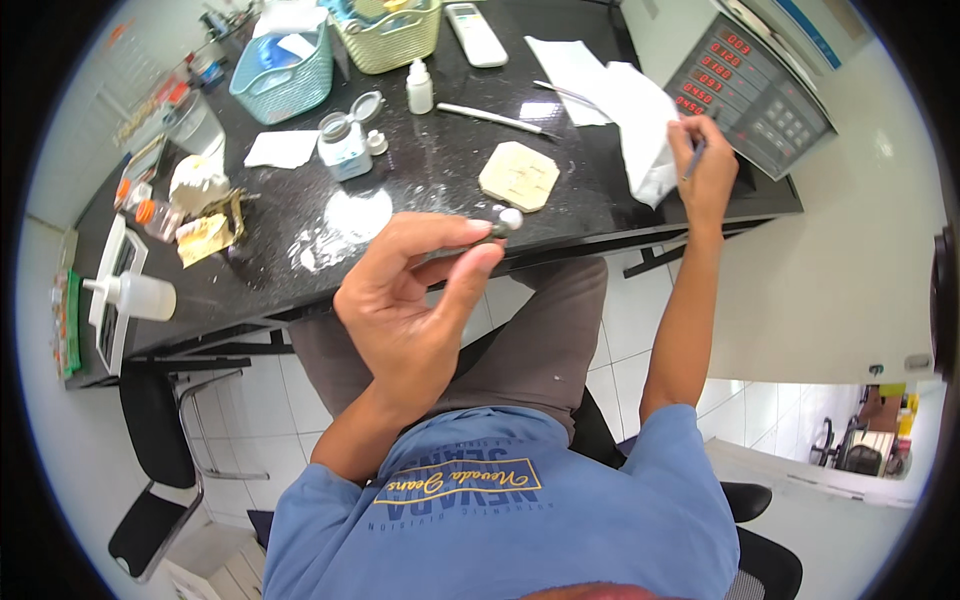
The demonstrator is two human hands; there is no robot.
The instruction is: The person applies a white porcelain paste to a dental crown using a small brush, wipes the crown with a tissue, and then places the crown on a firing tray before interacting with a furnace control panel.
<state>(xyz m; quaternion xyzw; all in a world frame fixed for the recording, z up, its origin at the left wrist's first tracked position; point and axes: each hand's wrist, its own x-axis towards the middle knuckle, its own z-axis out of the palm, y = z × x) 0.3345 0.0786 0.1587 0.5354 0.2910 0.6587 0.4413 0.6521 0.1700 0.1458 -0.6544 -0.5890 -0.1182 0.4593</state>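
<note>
My left hand [405,305] is raised before the table's front edge, pinching a small dark green object [497,232] between thumb and index finger, with a white rounded piece [509,218] at its upper end. My right hand [703,165] holds a slim grey-blue tool [696,158] on the crumpled white paper [645,135] at the right. A pale yellow octagonal block [519,175] lies just beyond my left hand. A thin white-handled tool [485,116] and another slim tool [570,93] lie farther back.
The black glossy table [275,200] bears an open jar [343,150], a dropper bottle [419,88], baskets [280,80] and several bottles [140,298] at the left. A machine with red digital displays [775,115] stands at the right. A black chair [150,430] is at the lower left.
</note>
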